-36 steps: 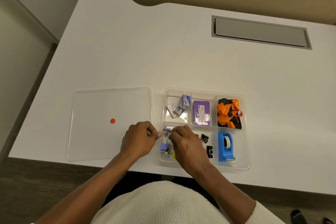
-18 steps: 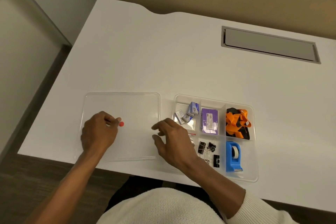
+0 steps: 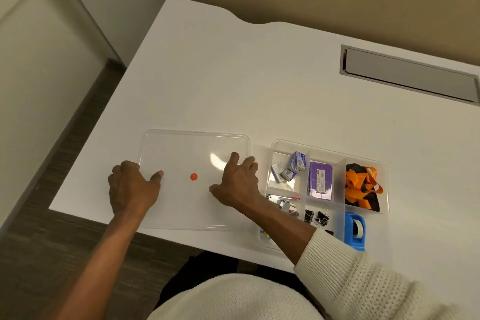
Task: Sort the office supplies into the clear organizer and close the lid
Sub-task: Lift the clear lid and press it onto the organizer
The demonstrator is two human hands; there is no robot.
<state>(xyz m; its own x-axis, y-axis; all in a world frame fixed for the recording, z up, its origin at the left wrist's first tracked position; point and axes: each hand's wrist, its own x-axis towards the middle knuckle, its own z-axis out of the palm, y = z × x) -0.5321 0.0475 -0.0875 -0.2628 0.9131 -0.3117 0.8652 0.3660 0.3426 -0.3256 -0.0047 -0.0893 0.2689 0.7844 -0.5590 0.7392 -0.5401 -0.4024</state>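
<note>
The clear lid (image 3: 192,148) lies flat on the white desk, left of the clear organizer (image 3: 327,149), with an orange dot (image 3: 193,176) at its centre. My left hand (image 3: 130,189) grips the lid's left edge, thumb on top. My right hand (image 3: 239,182) grips its right edge, fingers over the rim. The organizer holds small staple boxes (image 3: 297,161), a purple box (image 3: 321,184), an orange and black lanyard (image 3: 362,187), a blue tape dispenser (image 3: 355,231), black binder clips (image 3: 315,215) and metal pieces (image 3: 284,204). My right forearm hides part of the front-left compartment.
A grey cable hatch (image 3: 410,75) is set into the desk at the back right. The lid and organizer sit close to the desk's front edge (image 3: 104,217). A partition wall and floor lie to the left.
My right hand left the organizer's front-left compartment and moved to the lid's right edge. My left hand moved across the lid to its left edge. The camera view shifted left.
</note>
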